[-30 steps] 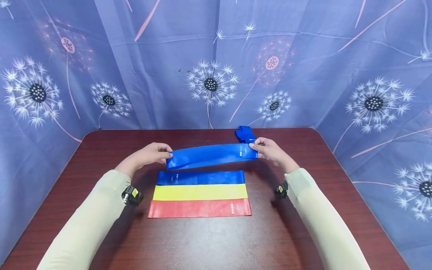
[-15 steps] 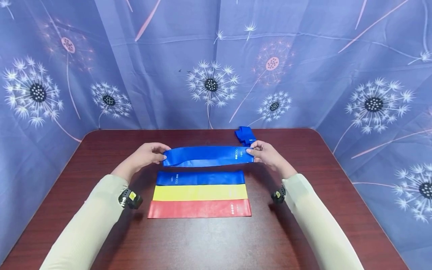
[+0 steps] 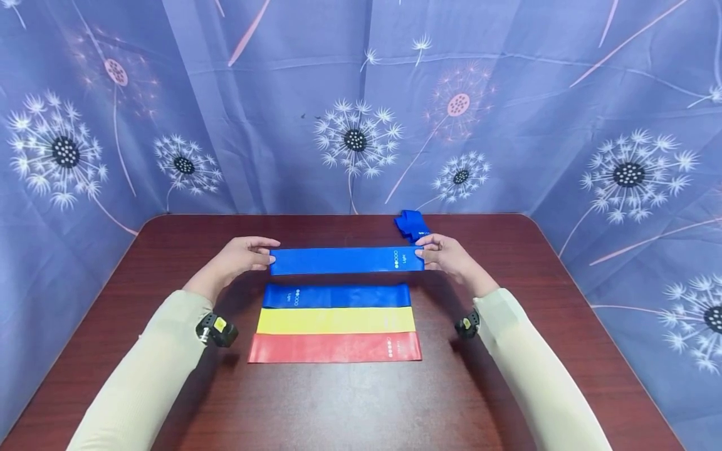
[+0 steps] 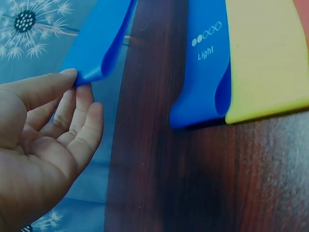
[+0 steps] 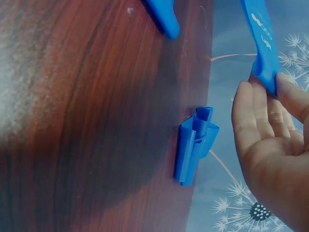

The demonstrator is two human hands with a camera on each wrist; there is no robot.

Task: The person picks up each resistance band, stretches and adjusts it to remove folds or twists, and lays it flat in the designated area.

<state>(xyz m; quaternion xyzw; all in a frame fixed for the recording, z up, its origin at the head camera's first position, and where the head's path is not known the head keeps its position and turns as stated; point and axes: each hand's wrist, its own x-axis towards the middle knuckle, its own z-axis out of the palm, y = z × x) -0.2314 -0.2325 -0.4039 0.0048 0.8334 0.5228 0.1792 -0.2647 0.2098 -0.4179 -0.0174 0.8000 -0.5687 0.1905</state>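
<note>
A blue resistance band point(image 3: 338, 260) marked "Light" is stretched flat between both hands, raised above the table. My left hand point(image 3: 234, 262) pinches its left end between thumb and fingers; the left wrist view shows the band's looped corner point(image 4: 94, 63) under the thumb. At the other end my right hand point(image 3: 448, 258) pinches the band near the printed label. Just nearer to me lie three bands in a row: a second blue band point(image 3: 338, 297), a yellow band point(image 3: 333, 321) and a red band point(image 3: 327, 348), their long edges touching or slightly overlapping.
A folded blue band point(image 3: 410, 224) sits at the table's back edge, behind my right hand; the right wrist view shows its folds point(image 5: 193, 145). The brown wooden table point(image 3: 361, 407) ends at a blue dandelion-print curtain point(image 3: 271, 125).
The held band has gone from tilted and slack, with its loop gaping, to level, taut and flat. Both hands have shifted slightly left. The three laid bands stay put.
</note>
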